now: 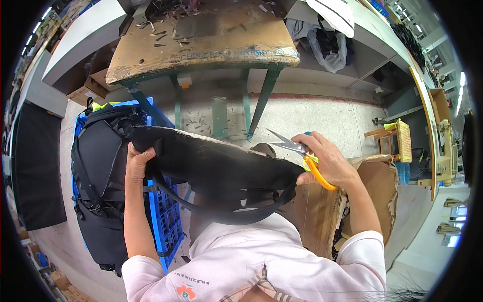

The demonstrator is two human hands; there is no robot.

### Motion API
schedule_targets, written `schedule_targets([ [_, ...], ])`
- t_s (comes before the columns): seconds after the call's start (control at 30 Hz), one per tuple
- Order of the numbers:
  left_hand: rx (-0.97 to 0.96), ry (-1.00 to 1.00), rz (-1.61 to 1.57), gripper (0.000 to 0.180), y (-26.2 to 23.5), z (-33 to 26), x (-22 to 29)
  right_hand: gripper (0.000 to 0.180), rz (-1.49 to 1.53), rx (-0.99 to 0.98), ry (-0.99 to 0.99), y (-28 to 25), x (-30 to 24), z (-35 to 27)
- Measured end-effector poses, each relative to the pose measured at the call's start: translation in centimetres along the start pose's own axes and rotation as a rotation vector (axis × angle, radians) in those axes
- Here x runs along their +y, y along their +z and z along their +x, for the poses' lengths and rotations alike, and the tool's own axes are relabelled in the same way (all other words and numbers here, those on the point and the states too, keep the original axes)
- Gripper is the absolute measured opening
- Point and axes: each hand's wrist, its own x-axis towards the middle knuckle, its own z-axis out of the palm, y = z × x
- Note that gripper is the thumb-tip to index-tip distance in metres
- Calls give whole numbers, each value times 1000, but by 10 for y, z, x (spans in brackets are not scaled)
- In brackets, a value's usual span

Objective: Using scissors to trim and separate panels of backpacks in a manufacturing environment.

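A long black padded fabric piece [216,168] with a pale raw upper edge stretches across my lap; a black strap loops below it. My left hand [138,162] grips its left end, thumb on the near face. In my right hand [327,158] is a pair of scissors [318,172] with orange handles, its blades parted and pointing left above the fabric's upper edge. The right thumb rests against the fabric's right end. Whether the blades touch the fabric I cannot tell.
Ahead stands a worn wooden table [226,43] on green legs, scraps strewn over it. Black backpacks [100,161] lie on a blue plastic crate [166,226] at my left. At my right is an opened cardboard box [314,211], with a small wooden stool [397,138] beyond it.
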Motion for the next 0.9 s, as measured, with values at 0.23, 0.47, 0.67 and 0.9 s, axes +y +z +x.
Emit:
schedule_targets([
  [0.23,14,17,-14,34,7,0,5,76,-206,-133,-57,-6,-21,10],
  [0.47,5,-10,-41,35,9,-1,5,63,-310,-172,-161,-3,-29,24],
  [0.67,16,-3,-60,34,-1,-3,-3,49,-284,-139,-226,5,-25,27],
  [0.9,-2,-11,-91,36,0,-4,-2,48,-293,-132,-250,5,-29,30],
])
